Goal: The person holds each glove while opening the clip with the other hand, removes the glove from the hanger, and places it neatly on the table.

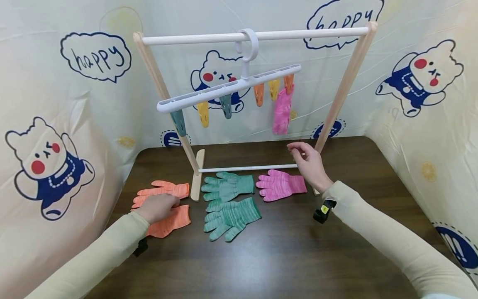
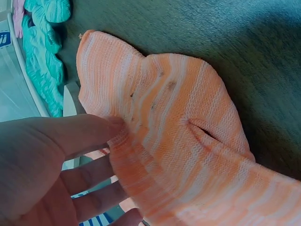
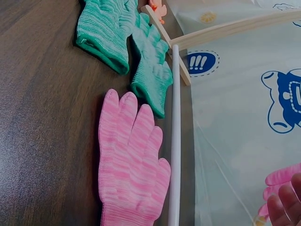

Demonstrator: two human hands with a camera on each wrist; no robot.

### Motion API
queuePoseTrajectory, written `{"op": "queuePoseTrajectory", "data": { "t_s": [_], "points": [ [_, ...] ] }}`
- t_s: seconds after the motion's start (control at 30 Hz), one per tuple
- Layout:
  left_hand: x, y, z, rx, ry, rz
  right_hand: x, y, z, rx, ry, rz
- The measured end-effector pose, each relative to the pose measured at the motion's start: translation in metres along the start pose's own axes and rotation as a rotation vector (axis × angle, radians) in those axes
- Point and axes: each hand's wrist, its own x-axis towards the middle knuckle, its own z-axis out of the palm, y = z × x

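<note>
My left hand (image 1: 157, 207) is over two orange gloves at the table's left. In the left wrist view its thumb lies on top of the edge of the nearer orange glove (image 2: 174, 103), fingers underneath, pinching it. The farther orange glove (image 1: 181, 189) lies flat just beyond. My right hand (image 1: 310, 164) is raised with loosely bent fingers and holds nothing, near the rack's right leg. Below the hand lies a pink glove (image 1: 280, 185). Another pink glove (image 1: 282, 112) hangs from an orange clothespin (image 1: 288, 83) at the hanger's right end.
Two green gloves (image 1: 233, 218) lie mid-table. A white clip hanger (image 1: 228, 88) hangs tilted, left end lower, from the rack's top bar (image 1: 201, 39); several other clothespins on it hold nothing. Wooden legs (image 1: 347, 83) stand at both sides, joined by a low white rod (image 1: 246, 168).
</note>
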Motion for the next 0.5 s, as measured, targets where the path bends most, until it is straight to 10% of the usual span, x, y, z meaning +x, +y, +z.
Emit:
{"op": "queuePoseTrajectory", "data": {
  "t_s": [0.5],
  "points": [
    [-0.003,0.007,0.0,0.19,0.223,0.086,-0.007,-0.031,-0.002,0.015,-0.024,0.024]
  ]
}}
